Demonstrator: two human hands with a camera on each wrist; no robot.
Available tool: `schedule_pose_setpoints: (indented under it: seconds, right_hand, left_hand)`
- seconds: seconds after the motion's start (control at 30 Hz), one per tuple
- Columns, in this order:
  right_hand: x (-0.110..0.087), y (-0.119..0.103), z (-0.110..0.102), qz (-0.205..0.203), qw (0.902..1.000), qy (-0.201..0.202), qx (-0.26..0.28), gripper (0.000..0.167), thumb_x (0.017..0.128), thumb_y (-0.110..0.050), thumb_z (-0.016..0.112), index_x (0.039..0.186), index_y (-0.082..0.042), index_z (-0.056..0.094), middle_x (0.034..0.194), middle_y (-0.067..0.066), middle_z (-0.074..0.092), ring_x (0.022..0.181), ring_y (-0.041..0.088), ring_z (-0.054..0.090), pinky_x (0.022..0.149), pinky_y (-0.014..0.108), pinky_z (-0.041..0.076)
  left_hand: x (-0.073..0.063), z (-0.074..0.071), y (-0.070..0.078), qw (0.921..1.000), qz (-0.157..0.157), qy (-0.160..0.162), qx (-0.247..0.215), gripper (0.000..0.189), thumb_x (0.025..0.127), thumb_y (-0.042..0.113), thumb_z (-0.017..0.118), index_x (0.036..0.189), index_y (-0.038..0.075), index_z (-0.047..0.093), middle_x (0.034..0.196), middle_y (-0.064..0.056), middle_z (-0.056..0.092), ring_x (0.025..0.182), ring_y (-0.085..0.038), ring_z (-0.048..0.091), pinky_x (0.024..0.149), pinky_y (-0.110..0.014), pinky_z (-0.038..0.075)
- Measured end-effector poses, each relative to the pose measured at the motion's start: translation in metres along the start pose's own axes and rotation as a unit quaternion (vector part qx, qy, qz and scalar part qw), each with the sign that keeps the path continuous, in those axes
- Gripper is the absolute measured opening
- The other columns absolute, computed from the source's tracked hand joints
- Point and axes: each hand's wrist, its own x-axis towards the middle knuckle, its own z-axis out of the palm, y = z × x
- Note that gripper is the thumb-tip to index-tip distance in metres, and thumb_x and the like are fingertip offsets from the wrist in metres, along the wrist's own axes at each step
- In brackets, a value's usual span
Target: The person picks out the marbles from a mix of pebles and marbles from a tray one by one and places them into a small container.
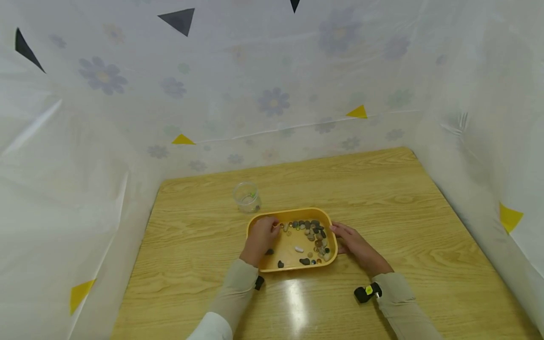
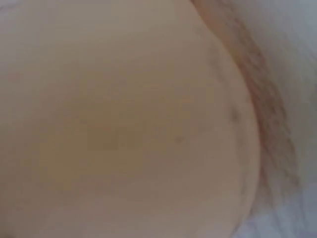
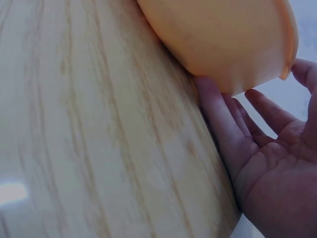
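A yellow tray (image 1: pixel 293 268) sits between a person's two hands on a wood-grained table (image 1: pixel 382 198). The left hand (image 1: pixel 259 241) reaches over the tray's left end with its fingers bent down near the row of small stones (image 1: pixel 308 225); whether they pinch one cannot be told. The right hand (image 1: pixel 354 245) is at the tray's opposite end, its fingers extended and loose against the outer wall, thumb at the rim.

The stones curve from the left hand's fingertips along the far side, then down the side nearest the right hand. A white pebble (image 1: pixel 299 249) lies apart on the tray floor between the hands. One dark stone (image 1: pixel 269 252) is just beside the left hand, and another (image 1: pixel 304 261) lies near the front edge, next to two shiny marbles (image 1: pixel 313 261).

Beyond the left hand, outside the tray, stands a clear cup (image 1: pixel 246 200) with something green inside. Beige sleeves (image 1: pixel 240 278) cover both forearms. Past both hands hangs a pale, flower-patterned sheet (image 1: pixel 297 61). The left wrist view is badly blurred, perhaps showing the tray's wall close up.
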Motion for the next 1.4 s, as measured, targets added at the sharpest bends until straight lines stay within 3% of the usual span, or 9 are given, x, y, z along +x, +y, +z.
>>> schedule_pose_setpoints:
  seconds: [0.47,0.93,1.4]
  right_hand:
    - [0.002,0.002,-0.002,-0.004,1.0000,-0.008,0.001,0.066,0.092,-0.050,0.049,0.143,-0.011,0.034,0.134,0.022,0.042,0.103,0.029,0.059,0.076,0.041,0.052]
    - [0.000,0.001,-0.002,0.004,1.0000,-0.007,0.001,0.066,0.092,-0.050,0.049,0.144,-0.012,0.033,0.135,0.020,0.043,0.104,0.028,0.059,0.077,0.041,0.052]
    - [0.000,-0.001,-0.001,0.010,0.9999,-0.004,0.001,0.065,0.092,-0.050,0.050,0.143,-0.013,0.034,0.133,0.020,0.044,0.104,0.027,0.060,0.078,0.040,0.052]
  left_hand:
    - [0.002,0.005,0.001,0.9991,-0.034,-0.026,-0.006,0.012,0.090,0.015,0.062,0.096,0.006,0.067,0.089,-0.004,0.064,0.077,-0.014,0.057,0.070,-0.031,0.049]
    - [0.000,0.015,-0.005,0.9996,-0.015,-0.019,0.011,0.011,0.092,0.015,0.059,0.092,0.007,0.066,0.080,0.000,0.060,0.074,-0.015,0.053,0.069,-0.031,0.046]
    - [-0.001,0.015,-0.002,0.9993,0.017,-0.015,0.029,0.012,0.091,0.014,0.061,0.096,0.007,0.069,0.091,-0.005,0.065,0.086,-0.021,0.059,0.079,-0.035,0.048]
